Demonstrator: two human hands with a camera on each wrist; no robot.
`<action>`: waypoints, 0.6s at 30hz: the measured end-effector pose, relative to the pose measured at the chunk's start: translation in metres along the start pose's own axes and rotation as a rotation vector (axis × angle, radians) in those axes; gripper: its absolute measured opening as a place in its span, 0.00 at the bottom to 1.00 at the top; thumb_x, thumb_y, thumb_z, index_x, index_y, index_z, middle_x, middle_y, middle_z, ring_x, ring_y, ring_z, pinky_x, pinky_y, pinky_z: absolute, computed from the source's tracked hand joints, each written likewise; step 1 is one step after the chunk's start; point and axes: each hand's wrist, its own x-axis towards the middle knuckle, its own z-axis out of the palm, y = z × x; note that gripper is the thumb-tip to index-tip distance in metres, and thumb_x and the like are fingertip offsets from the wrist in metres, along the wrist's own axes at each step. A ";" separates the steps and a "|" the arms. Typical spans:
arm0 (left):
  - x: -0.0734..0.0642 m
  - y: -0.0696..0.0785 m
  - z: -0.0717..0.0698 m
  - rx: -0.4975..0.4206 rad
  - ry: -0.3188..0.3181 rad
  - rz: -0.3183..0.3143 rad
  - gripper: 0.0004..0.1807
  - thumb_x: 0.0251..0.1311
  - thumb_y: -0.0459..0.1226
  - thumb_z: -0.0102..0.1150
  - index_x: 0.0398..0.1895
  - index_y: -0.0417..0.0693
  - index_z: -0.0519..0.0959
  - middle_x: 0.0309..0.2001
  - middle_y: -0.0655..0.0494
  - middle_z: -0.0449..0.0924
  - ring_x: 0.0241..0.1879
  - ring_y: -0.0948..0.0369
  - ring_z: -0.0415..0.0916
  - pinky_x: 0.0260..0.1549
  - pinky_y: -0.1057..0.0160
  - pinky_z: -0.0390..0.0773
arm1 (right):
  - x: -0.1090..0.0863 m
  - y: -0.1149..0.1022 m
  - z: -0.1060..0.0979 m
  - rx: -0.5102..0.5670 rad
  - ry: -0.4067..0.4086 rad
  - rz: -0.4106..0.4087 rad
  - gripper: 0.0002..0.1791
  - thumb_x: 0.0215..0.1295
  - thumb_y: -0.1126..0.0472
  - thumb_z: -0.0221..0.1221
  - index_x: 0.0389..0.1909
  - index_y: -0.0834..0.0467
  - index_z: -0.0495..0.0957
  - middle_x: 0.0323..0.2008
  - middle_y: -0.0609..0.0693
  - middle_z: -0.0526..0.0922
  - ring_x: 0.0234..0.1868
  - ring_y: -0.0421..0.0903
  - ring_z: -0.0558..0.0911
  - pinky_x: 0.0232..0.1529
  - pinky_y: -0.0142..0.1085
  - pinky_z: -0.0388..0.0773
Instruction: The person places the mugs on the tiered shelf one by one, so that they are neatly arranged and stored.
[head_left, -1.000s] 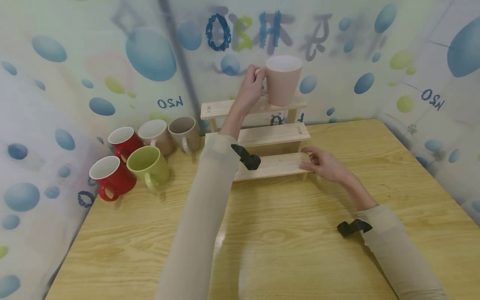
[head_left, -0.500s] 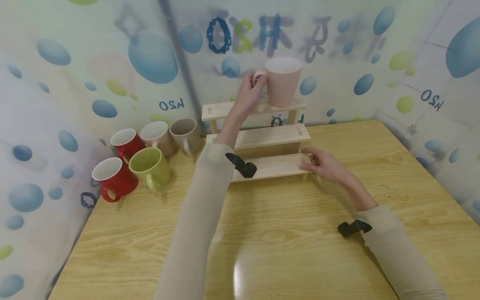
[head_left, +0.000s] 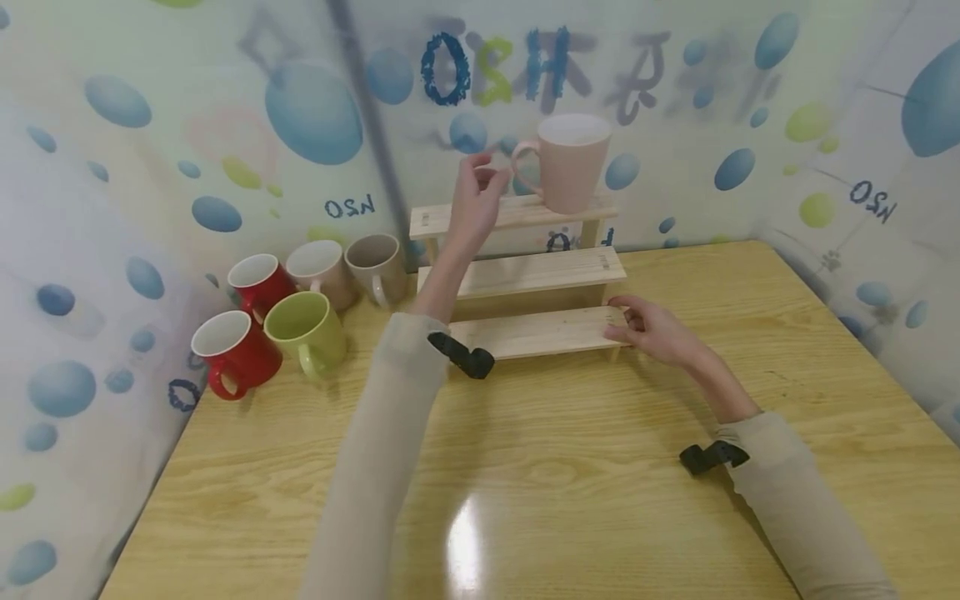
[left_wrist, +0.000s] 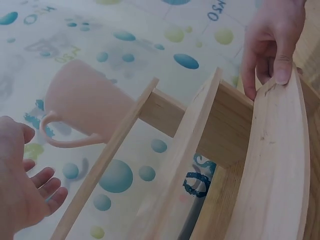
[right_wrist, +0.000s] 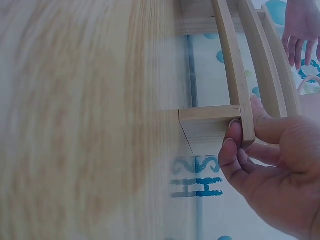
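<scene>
A pink mug (head_left: 574, 163) stands upright on the top tier of a three-tier wooden shelf (head_left: 536, 268), toward its right end, handle pointing left. Just left of that handle is my left hand (head_left: 477, 198), holding nothing; in the left wrist view its fingers (left_wrist: 50, 187) are spread and apart from the mug. My right hand (head_left: 654, 330) grips the right end of the lowest tier. Seen from the right wrist, the thumb lies on top of that board (right_wrist: 234, 65) and the fingers (right_wrist: 232, 145) curl beneath it.
Left of the shelf several mugs sit grouped on the wooden table (head_left: 570, 492): two red ones, the front one (head_left: 238, 354) and the back one (head_left: 262, 287), a green mug (head_left: 307, 332), another pink mug (head_left: 324, 271) and a grey-brown mug (head_left: 377, 268). A patterned wall covering (head_left: 675, 192) rises close behind.
My left hand has let go of the pink mug's handle and drawn back to the left and slightly down. The mug stays on the top tier. My right hand keeps its grip.
</scene>
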 end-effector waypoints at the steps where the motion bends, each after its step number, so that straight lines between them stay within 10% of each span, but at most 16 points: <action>1: -0.002 0.000 -0.002 0.005 0.005 0.001 0.26 0.75 0.41 0.50 0.71 0.41 0.61 0.57 0.48 0.73 0.56 0.58 0.71 0.49 0.65 0.72 | 0.000 0.000 0.000 -0.003 0.001 -0.001 0.32 0.73 0.57 0.59 0.70 0.70 0.61 0.33 0.55 0.72 0.29 0.46 0.68 0.29 0.36 0.72; 18: -0.041 -0.007 -0.044 -0.003 0.114 0.053 0.21 0.74 0.37 0.50 0.66 0.43 0.65 0.57 0.49 0.72 0.59 0.59 0.70 0.54 0.67 0.69 | 0.001 0.000 0.000 -0.016 0.006 0.012 0.32 0.74 0.58 0.59 0.70 0.71 0.61 0.40 0.60 0.75 0.33 0.48 0.71 0.29 0.35 0.70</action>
